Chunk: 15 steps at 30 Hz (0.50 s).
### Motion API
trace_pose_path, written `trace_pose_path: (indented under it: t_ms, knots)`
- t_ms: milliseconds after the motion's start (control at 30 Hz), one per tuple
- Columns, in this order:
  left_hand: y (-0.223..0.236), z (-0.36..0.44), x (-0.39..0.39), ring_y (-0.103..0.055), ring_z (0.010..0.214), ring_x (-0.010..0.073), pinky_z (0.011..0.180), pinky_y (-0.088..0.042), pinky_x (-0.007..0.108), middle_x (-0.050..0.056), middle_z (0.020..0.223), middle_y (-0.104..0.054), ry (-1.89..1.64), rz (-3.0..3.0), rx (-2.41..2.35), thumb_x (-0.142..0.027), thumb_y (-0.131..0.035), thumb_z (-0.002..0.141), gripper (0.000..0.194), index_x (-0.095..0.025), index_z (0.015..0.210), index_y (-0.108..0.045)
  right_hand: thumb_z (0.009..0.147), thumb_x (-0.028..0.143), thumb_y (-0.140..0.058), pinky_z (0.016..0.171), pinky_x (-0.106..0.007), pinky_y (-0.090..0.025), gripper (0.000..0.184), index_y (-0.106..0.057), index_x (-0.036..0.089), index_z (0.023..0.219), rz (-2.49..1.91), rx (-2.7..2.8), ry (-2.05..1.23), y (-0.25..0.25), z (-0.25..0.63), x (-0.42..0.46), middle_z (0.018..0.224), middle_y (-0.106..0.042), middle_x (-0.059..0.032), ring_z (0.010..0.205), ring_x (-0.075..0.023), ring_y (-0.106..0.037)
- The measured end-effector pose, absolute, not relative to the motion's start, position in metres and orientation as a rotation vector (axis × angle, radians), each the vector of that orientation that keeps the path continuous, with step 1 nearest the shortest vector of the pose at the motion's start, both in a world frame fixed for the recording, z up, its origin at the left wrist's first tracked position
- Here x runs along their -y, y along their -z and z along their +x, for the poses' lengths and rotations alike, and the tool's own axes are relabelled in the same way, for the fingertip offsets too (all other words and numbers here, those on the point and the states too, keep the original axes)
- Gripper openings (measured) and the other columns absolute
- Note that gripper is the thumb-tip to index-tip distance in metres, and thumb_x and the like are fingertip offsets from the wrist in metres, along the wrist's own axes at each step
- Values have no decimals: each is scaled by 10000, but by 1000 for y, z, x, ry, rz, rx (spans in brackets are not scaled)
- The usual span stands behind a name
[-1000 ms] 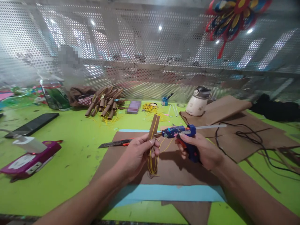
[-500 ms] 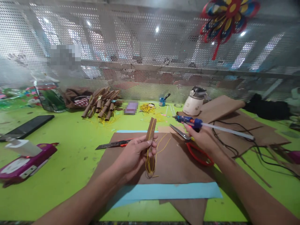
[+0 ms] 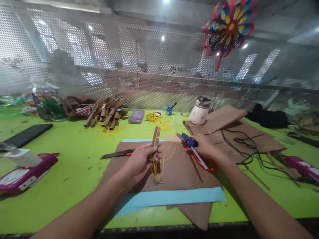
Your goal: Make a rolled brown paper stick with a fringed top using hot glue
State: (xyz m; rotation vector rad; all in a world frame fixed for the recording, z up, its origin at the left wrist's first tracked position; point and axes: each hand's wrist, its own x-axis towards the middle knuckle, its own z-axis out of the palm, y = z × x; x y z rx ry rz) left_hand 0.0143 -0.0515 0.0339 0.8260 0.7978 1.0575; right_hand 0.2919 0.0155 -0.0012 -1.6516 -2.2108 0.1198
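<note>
My left hand (image 3: 146,157) pinches a narrow brown paper strip (image 3: 156,134) that stands upright above the brown sheet (image 3: 179,177). A shiny line, like glue, runs along the strip, and thin yellow string (image 3: 156,174) hangs in loops below my fingers. My right hand (image 3: 205,146) is closed around a blue glue gun (image 3: 189,140), tilted, its pale glue stick (image 3: 200,159) pointing toward me. Under the gun lie scissors with red handles (image 3: 213,166), partly covered. A utility knife (image 3: 117,153) rests beside my left hand.
Rolled brown paper pieces (image 3: 107,113) are heaped at the back left. A white bottle (image 3: 198,113) stands behind my right hand, near folded brown paper (image 3: 229,119) and a black cord (image 3: 236,142). Purple power strip (image 3: 35,174) and phone (image 3: 30,135) lie left; a blue strip (image 3: 174,196) lies in front.
My right hand has lowered the glue gun and turned it, so its stick now slants down toward me over the scissors. A shiny line now shows on the strip. The view has shifted slightly.
</note>
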Motion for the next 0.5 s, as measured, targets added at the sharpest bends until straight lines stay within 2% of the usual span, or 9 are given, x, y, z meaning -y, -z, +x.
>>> trace_pose_path:
  t_ms: [133,233,367,500]
  knots:
    - [-33,14,52,-525,610,94,560,-402,197,59,761,-593,-1072,827,-762,-96,-572,793,145,-61,925,-622,670,177,-684,854,-356,-416,495,-653,147,1163,-1612,2250,-134,-12,299,-9,1025,-647,-122,989,-280,-558]
    - [-33,14,52,-517,599,90,547,-396,197,61,759,-593,-1065,836,-750,-101,-562,790,168,-53,937,-627,743,132,-589,901,-371,-420,356,-676,148,1087,-1462,2199,-179,-28,287,3,1051,-651,-120,1022,-259,-565]
    - [-30,15,53,-514,579,88,510,-372,194,57,756,-585,-990,885,-717,-115,-548,794,181,-61,945,-631,831,238,-555,793,-351,-494,221,-675,158,998,-1193,1955,-513,-45,251,22,988,-666,-91,885,-207,-619]
    - [-27,18,57,-502,540,82,513,-371,200,53,741,-589,-880,956,-666,-133,-547,793,166,-74,916,-642,820,280,-609,829,-356,-495,357,-614,166,1158,-1001,1885,-677,-56,228,26,1102,-619,-111,983,-206,-589]
